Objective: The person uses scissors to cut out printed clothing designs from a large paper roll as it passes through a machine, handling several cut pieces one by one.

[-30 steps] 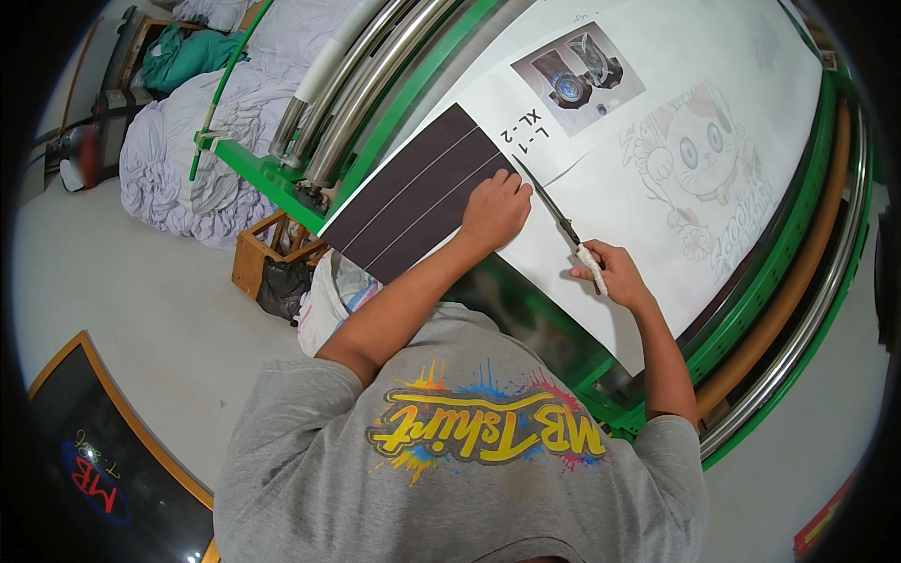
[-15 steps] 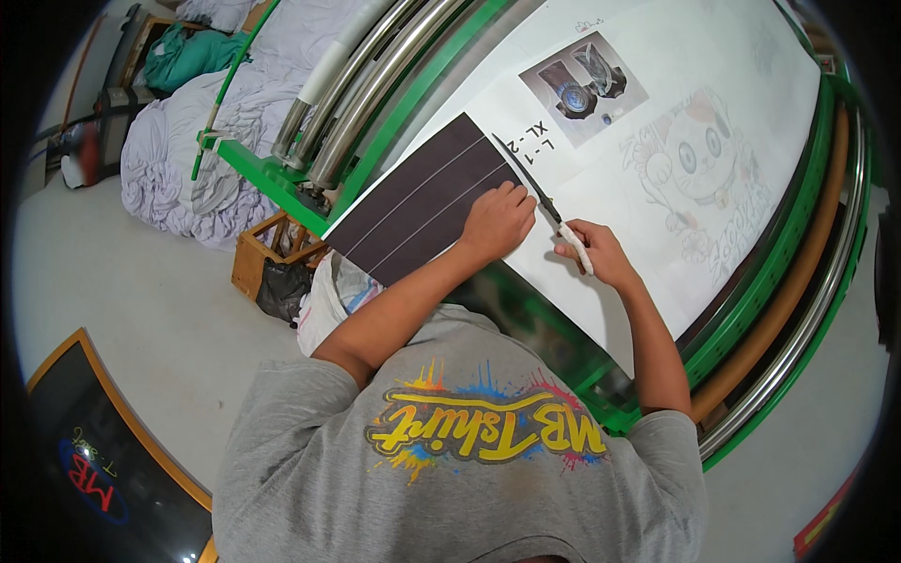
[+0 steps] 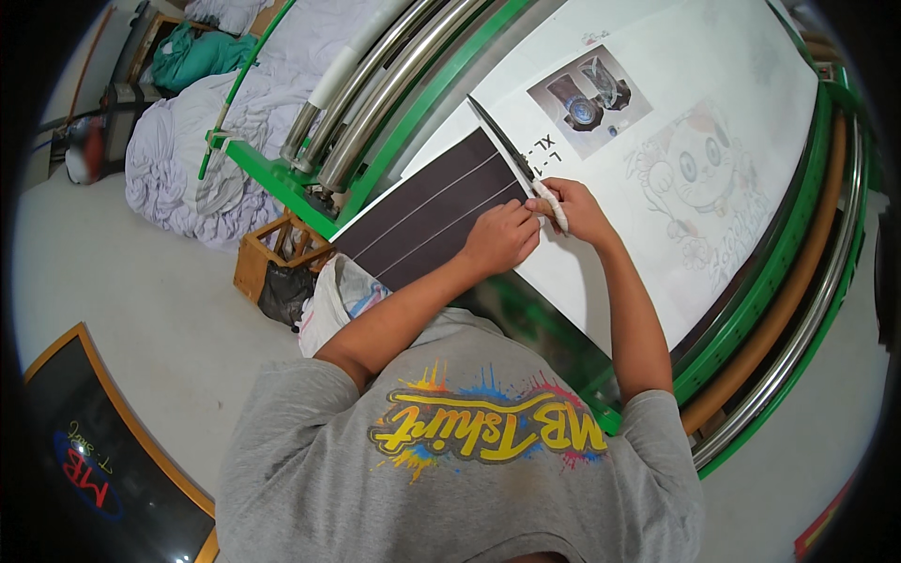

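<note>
A large white printed sheet (image 3: 587, 272) bears a dark panel (image 3: 413, 211) with thin pale lines on its near left part. My left hand (image 3: 502, 236) is closed at the panel's right edge, fingers curled and pinching the sheet there. Scissors (image 3: 507, 145) with dark blades and a white-wrapped handle are in my right hand (image 3: 574, 211), thumb and fingers around the handle. The blades lie along the white strip beside the panel's right edge, tips pointing away from me. Both hands are close together. Whether the blades are fully together is hard to make out.
The sheet lies across a green-framed machine (image 3: 282, 192) with metal rollers (image 3: 394, 98) at left and a brown roller (image 3: 788, 310) at right. Pale cloth (image 3: 178, 174) is heaped at the far left. A wooden stool (image 3: 249, 267) and a dark framed board (image 3: 113, 450) stand lower left.
My right hand has moved up and left with the scissors, bringing the blades farther along the panel's edge and the hand beside my left one. The left hand has barely moved.
</note>
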Demonstrator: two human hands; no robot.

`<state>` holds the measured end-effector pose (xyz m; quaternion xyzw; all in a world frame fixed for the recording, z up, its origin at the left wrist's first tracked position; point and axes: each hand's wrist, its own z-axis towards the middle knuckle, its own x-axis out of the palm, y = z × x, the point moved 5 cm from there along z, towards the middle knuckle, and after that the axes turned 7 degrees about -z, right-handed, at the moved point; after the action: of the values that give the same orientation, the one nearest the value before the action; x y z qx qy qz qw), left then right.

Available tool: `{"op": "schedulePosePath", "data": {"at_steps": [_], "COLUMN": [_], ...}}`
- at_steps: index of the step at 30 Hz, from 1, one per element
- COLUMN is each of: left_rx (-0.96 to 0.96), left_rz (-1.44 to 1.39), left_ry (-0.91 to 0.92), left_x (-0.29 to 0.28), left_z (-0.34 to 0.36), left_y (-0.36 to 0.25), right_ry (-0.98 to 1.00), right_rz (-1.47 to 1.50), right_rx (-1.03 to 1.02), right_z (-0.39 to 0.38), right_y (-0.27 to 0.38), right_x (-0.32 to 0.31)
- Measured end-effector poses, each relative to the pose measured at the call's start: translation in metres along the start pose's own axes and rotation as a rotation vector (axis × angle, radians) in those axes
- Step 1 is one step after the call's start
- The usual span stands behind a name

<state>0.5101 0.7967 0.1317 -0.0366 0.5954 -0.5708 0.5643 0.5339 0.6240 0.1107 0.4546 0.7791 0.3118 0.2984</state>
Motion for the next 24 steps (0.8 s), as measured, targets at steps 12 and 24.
{"op": "schedulePosePath", "data": {"at_steps": [12, 24], "left_rx": [0.109, -0.04], "left_rz": [-0.021, 0.069], "left_ry": [0.201, 0.071], "left_x": [-0.015, -0.041], "left_z": [-0.035, -0.005], "left_y": [-0.044, 0.014], "right_ry": [-0.501, -1.229], "right_rz": [0.038, -0.482], "right_rx": [-0.029, 0.525], "right_z": [-0.118, -0.4], "right_y": [-0.077, -0.257], "right_x": [-0.015, -0.111]}}
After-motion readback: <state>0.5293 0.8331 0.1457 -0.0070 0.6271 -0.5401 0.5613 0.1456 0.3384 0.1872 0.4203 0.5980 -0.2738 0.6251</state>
